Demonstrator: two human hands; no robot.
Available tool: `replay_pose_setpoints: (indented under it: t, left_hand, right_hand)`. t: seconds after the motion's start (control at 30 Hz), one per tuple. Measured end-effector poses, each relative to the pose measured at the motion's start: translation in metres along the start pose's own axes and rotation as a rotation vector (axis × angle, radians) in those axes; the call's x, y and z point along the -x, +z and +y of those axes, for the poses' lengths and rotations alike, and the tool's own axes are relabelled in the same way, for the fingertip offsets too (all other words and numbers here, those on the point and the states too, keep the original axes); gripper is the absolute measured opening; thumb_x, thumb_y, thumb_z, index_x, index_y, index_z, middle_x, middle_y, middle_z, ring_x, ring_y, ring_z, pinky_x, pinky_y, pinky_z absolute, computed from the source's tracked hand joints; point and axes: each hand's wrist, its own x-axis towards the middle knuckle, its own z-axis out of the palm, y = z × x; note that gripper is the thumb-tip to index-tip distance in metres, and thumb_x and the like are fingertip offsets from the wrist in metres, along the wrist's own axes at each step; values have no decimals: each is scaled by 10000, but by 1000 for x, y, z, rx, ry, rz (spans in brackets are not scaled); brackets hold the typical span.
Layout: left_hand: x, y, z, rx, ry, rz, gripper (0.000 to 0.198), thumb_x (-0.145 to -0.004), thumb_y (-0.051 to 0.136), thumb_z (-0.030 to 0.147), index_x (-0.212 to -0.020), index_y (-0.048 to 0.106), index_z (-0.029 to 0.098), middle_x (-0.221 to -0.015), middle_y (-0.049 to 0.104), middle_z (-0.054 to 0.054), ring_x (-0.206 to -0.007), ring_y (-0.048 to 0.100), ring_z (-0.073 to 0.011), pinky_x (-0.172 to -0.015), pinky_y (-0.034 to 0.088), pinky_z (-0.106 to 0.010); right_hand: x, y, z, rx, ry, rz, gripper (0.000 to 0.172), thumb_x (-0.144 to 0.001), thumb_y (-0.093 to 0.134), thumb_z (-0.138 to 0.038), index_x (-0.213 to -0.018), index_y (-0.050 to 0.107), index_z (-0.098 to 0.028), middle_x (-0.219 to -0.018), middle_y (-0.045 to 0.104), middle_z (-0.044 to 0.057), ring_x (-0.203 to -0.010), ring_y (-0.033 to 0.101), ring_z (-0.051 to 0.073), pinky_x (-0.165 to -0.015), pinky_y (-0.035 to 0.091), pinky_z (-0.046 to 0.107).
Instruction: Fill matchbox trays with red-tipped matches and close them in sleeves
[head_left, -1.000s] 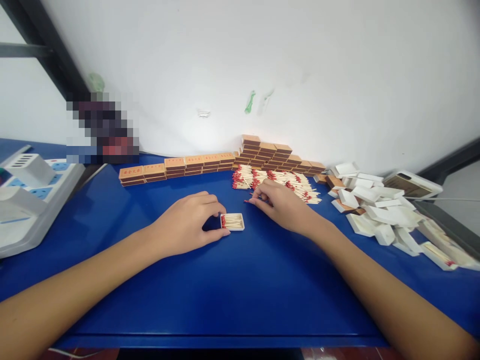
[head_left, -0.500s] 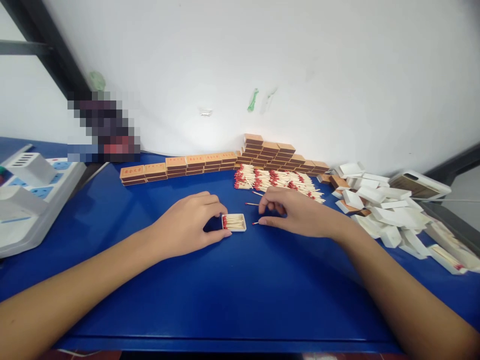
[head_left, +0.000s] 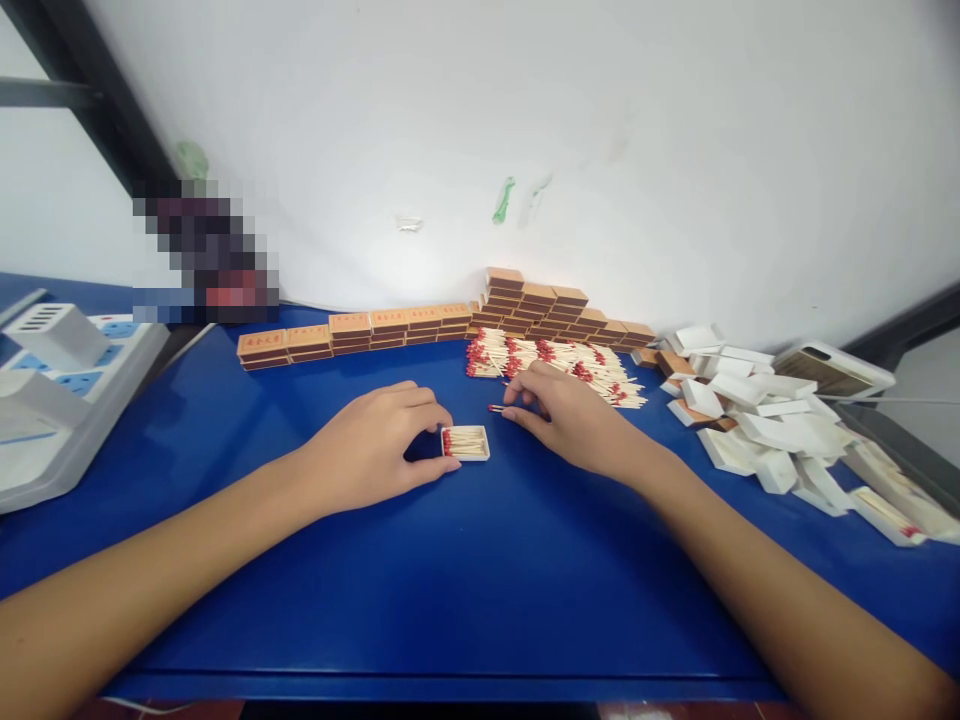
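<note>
My left hand (head_left: 386, 440) grips the left end of a small white matchbox tray (head_left: 465, 458), with thumb and fingers at its two sides. Red-headed matches (head_left: 466, 441) lie side by side in the tray, heads to the left. To the right of it, my right hand (head_left: 559, 415) is pinched low over the table around a match (head_left: 495, 408), its red head pointing left. A second match may lie against it; this is too small to tell. Right behind that hand spreads a heap of loose matches (head_left: 555, 360).
Closed orange-brown matchboxes (head_left: 350, 325) stand stacked along the wall. White empty trays (head_left: 780, 430) and a few brown sleeves are piled at right, near a phone (head_left: 836, 370). A white power strip (head_left: 112, 390) sits at left on the blue table (head_left: 465, 600).
My right hand has moved left and slightly away from me, from one match by the tray to the match lying farther back. My left hand stays on the tray.
</note>
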Motion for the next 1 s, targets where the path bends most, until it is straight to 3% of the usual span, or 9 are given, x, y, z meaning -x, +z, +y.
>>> replay_pose_setpoints:
  t: [0.2, 0.37, 0.5, 0.8, 1.0]
  left_hand:
    - [-1, 1, -1, 2, 7, 10, 276, -982, 742, 430, -1119, 748, 190, -999, 717, -48, -968, 654, -244, -841, 500, -369]
    - [0, 1, 0, 14, 8, 19, 261, -972, 756, 406, -1120, 744, 193, -1001, 716, -42, -972, 655, -241, -827, 497, -361]
    - [0, 2, 0, 5, 31, 39, 240, -967, 763, 391, -1056, 725, 172, -978, 709, -42, -955, 654, -237, -821, 498, -361]
    - [0, 2, 0, 3, 15, 22, 245, -975, 748, 418, -1052, 726, 186, -983, 712, -39, -950, 650, -236, -804, 505, -367]
    - [-1, 1, 1, -9, 34, 34, 251, -971, 756, 415, -1038, 713, 176, -969, 707, -41, -951, 649, -238, -823, 512, -373]
  right_hand:
    - [0, -1, -5, -31, 37, -34, 122, -1034, 592, -215, -930, 656, -202, -967, 649, 69, -823, 605, 204, -726, 452, 338]
    - [4, 1, -34, -170, -23, 33, 105, -1059, 617, -267, -978, 661, -217, -968, 649, 45, -834, 602, 188, -738, 461, 321]
    - [8, 10, -51, -104, -83, 9, 63, -1046, 626, -193, -1001, 667, -208, -1004, 641, 45, -871, 616, 185, -774, 467, 324]
    - [7, 13, -49, 3, -76, 13, 80, -1043, 657, -230, -977, 683, -195, -991, 626, 48, -881, 631, 196, -779, 481, 340]
    - [12, 10, -50, 1, -147, 19, 73, -1053, 629, -225, -1025, 687, -190, -1024, 625, 52, -874, 626, 192, -759, 474, 341]
